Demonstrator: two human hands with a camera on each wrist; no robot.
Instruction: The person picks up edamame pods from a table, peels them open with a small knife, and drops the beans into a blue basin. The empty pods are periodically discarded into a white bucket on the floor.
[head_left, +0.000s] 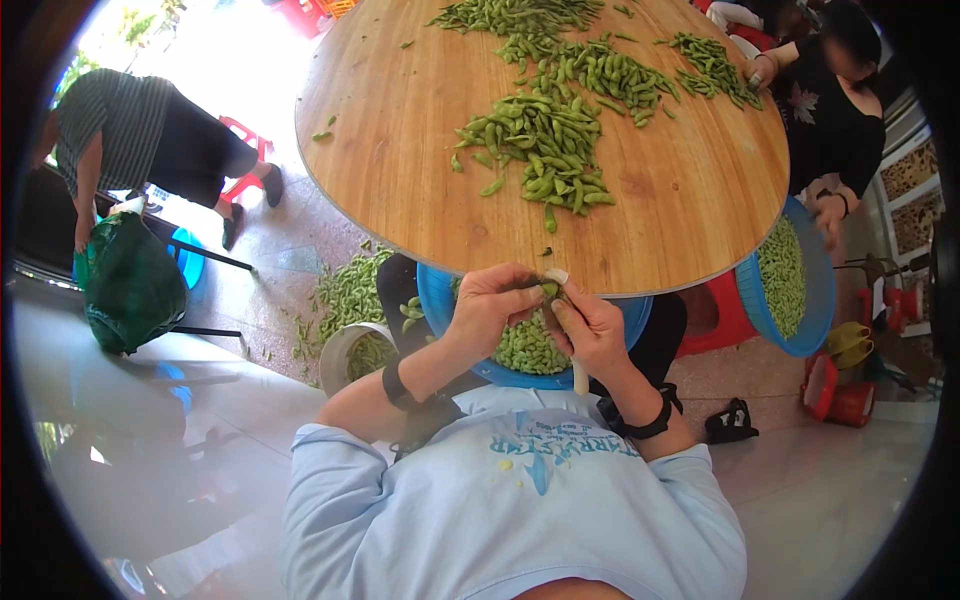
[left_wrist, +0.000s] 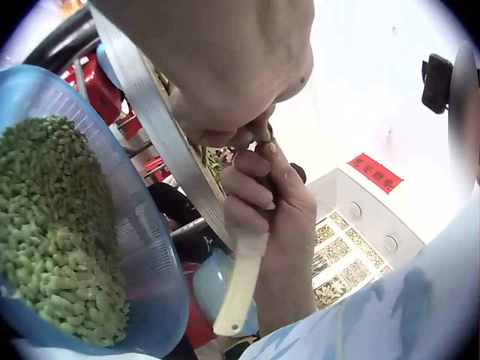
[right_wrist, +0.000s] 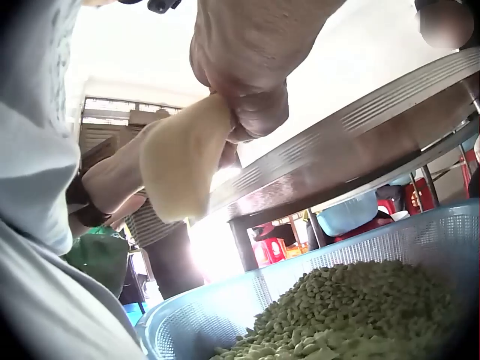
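Together, two hands (head_left: 487, 312) around one green pod (head_left: 550, 288), one pale handle (left_wrist: 241, 289).

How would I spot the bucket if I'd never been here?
Start at the big round wooden table, then drop to the blue basket by its near edge. The bucket stands on the floor left of that basket, beside scattered green pods. It is whitish and smaller, while the basket is blue.
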